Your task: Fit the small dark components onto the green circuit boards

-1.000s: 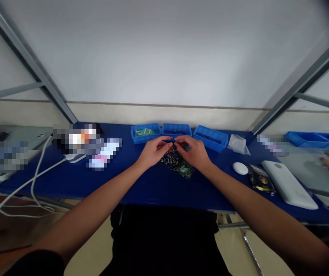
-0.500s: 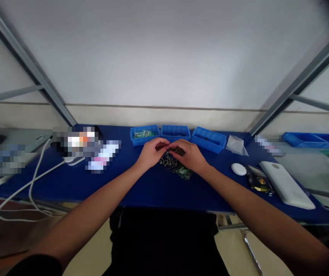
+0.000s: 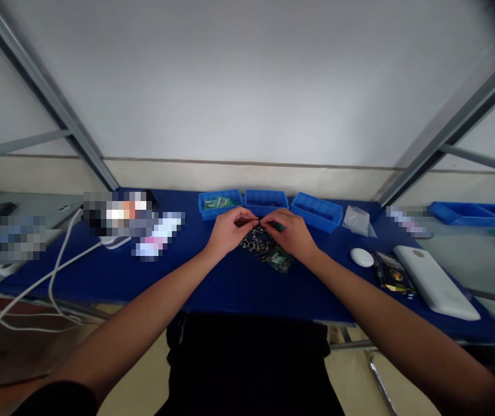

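My left hand (image 3: 231,228) and my right hand (image 3: 288,231) meet fingertip to fingertip above the middle of the blue table. Both are closed in a pinch, and a tiny dark piece seems to sit between them, too small to name. Below the fingers lies a pile of small metal parts (image 3: 253,245), partly covered by my right hand. At the pile's near right edge rests a clear bag with green pieces (image 3: 280,261). Just beyond my hands stand a blue bin with green-and-white packets (image 3: 220,203), a middle blue bin (image 3: 266,198) and a right blue bin (image 3: 317,212).
On the right lie a clear plastic bag (image 3: 357,220), a round white case (image 3: 362,257), a black packet (image 3: 392,271) and a long white power bank (image 3: 436,283). White cables (image 3: 52,271) run off the left side. Grey metal posts (image 3: 450,124) flank the table.
My fingertips have shifted slightly and now meet around a tiny piece. My right hand has lifted a little off the pile, showing more of it. The whole view has drifted slightly.
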Demonstrator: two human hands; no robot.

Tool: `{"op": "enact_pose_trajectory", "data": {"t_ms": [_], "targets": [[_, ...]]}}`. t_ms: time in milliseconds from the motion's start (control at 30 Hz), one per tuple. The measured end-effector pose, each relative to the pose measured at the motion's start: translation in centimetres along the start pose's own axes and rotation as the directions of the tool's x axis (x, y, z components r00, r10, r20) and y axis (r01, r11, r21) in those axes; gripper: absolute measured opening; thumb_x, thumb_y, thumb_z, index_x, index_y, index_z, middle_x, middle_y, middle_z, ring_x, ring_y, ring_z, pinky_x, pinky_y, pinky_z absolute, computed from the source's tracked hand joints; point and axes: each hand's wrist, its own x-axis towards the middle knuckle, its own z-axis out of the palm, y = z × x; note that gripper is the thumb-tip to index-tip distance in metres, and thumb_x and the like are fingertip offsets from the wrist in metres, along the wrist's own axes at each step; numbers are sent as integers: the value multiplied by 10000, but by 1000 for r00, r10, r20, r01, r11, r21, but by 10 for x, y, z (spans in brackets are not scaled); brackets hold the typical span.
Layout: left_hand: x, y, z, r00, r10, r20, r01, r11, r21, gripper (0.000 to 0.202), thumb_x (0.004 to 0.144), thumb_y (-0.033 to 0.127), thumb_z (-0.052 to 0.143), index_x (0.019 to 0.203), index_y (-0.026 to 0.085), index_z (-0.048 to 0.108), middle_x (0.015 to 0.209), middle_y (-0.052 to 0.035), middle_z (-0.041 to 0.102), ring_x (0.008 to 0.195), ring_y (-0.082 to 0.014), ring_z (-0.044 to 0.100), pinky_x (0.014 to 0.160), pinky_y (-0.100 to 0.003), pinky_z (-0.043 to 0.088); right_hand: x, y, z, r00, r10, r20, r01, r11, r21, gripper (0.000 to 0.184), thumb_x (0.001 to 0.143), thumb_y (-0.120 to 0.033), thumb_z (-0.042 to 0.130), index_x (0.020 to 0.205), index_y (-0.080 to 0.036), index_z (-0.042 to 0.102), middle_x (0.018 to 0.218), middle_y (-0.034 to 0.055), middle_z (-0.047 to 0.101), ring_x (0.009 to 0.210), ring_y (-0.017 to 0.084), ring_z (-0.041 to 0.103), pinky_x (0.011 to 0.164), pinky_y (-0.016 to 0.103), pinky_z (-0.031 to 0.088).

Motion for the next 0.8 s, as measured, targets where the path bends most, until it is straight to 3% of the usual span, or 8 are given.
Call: {"op": "enact_pose_trajectory", "data": {"t_ms": [67, 233, 367, 567, 800], "targets": [[0, 1, 0, 1000, -9, 10, 9, 1000, -15, 224, 892, 359, 828, 1004, 211, 703, 1021, -70, 829, 958, -228, 801, 929, -406, 636, -1, 1, 1, 999, 38, 19, -38, 999, 7, 120, 952, -168, 693, 1033, -251, 727, 942, 34, 781, 898, 235, 727, 837, 395, 597], [-2, 3, 0, 999, 10, 31, -10, 1000, 18, 338, 926, 406, 801, 1171, 220, 661, 1006, -66, 820, 925, -226, 799, 879, -394, 648, -1, -4, 0, 999, 26, 43, -25, 999, -19, 437, 909, -84, 609, 1310, -244, 677, 977, 50, 746, 852, 219, 703, 810, 376, 593], [-6, 6, 1, 992, 25, 121, -36, 995, 90, 296, 1025, 415, 669, 1245, 218, 688, 969, -67, 823, 848, -220, 802, 822, -389, 659, -2, -3, -1, 999, 32, -18, -32, 999, 15, 267, 980, -153, 618, 1191, -267, 736, 1074, 51, 788, 893, 217, 742, 843, 385, 618], [-4, 3, 3, 985, 120, 121, -134, 984, 117, 285, 1043, 362, 636, 1275, 238, 746, 1250, -86, 800, 1118, -249, 784, 988, -445, 652, -2, 0, 0, 997, 45, -62, -43, 998, 39, 100, 991, -246, 693, 1058, -263, 766, 1021, 58, 777, 932, 231, 749, 835, 388, 637], [1, -7, 0, 996, 45, 76, -45, 999, 9, 226, 939, 320, 762, 1142, 221, 751, 1092, -73, 827, 1001, -231, 808, 992, -451, 651, -2, -4, -1, 988, -32, 153, 21, 997, 74, 229, 1007, -219, 643, 1200, -267, 754, 1096, 49, 792, 845, 187, 744, 815, 358, 623]]}}
